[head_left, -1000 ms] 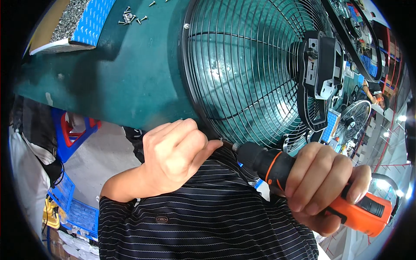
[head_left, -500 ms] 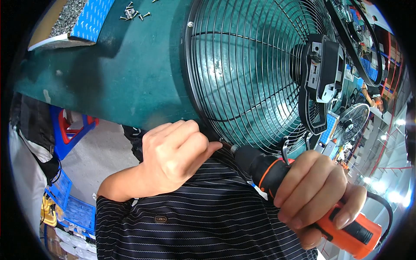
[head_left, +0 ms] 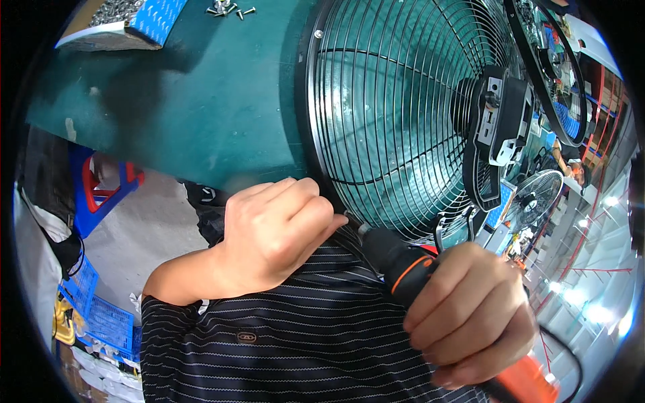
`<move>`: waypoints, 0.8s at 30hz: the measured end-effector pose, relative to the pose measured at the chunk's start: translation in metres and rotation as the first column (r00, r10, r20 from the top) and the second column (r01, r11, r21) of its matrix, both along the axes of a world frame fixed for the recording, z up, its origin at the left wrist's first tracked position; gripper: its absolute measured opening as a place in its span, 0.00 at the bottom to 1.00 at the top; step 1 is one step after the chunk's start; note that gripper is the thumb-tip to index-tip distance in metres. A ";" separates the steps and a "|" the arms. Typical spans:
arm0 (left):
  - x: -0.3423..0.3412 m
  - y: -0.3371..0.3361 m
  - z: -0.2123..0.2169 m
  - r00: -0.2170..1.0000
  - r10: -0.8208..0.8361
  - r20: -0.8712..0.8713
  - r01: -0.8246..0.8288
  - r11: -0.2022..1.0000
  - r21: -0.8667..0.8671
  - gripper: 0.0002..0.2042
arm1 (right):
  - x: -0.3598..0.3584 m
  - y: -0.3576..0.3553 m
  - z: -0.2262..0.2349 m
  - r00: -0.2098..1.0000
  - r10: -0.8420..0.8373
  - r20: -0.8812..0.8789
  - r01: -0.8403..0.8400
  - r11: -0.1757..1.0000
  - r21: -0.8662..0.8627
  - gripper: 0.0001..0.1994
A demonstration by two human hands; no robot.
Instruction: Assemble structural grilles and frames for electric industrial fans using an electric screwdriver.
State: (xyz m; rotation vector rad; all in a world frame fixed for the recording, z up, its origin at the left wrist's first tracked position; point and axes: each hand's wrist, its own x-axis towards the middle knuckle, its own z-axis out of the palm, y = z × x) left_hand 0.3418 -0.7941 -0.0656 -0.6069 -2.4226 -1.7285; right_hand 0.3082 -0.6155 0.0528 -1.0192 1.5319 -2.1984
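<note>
A round black wire fan guard lies on the green table, its rim hanging over the near edge. My left hand is curled at the guard's lower rim, fingers pinched together at the spot where the tool tip meets it; what it pinches is hidden. My right hand grips a black and orange electric screwdriver, whose tip points up-left at the rim beside my left fingers. A black motor bracket sits at the guard's centre.
Loose screws and a blue box of screws lie at the table's far side. A second fan guard and a small fan stand to the right. A blue and red stool is on the floor at left.
My right hand with the screwdriver has drawn closer and lower, toward the guard's rim. My left hand stays pinched at the same spot on the rim.
</note>
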 end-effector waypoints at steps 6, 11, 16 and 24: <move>0.003 -0.002 0.005 1.000 0.014 -0.013 -0.014 0.999 -0.048 0.17 | 0.007 -0.007 0.000 0.997 -0.056 -0.052 0.056 0.998 0.000 0.07; 0.004 -0.007 0.013 0.997 -0.052 -0.049 0.044 0.987 -0.153 0.16 | 0.014 0.010 0.012 0.986 -0.088 -0.143 0.083 0.996 -0.040 0.15; -0.007 -0.006 0.038 0.968 -0.134 -0.212 0.100 0.981 -0.163 0.16 | 0.048 0.073 0.047 0.929 -0.361 -0.084 0.312 0.884 -0.348 0.18; -0.016 0.078 0.100 0.692 -0.580 -0.430 0.467 0.814 -0.346 0.29 | 0.152 0.187 0.046 0.598 -0.760 0.256 0.727 0.379 -0.573 0.17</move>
